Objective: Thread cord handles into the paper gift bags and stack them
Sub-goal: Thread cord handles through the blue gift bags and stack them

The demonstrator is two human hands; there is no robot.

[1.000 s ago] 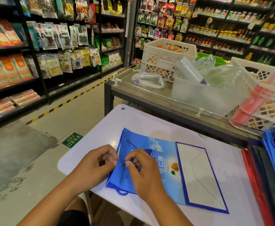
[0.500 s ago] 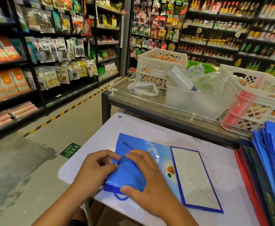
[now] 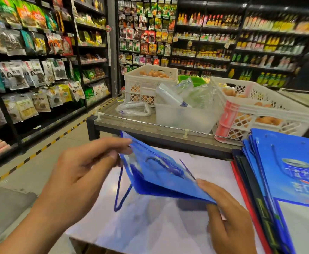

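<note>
Both hands, left hand [image 3: 87,173] and right hand [image 3: 228,217], hold a blue gift bag [image 3: 161,176] above the white table [image 3: 150,231], cord handle [image 3: 119,193] dangling.

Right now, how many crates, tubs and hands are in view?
White crates: 2, one behind the tub, one to its right
Clear tub: 1
Hands: 2, left hand, right hand
Total: 5

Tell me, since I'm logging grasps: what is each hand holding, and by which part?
Both hold the blue gift bag: left hand pinches its far corner, right hand grips its near edge.
</note>
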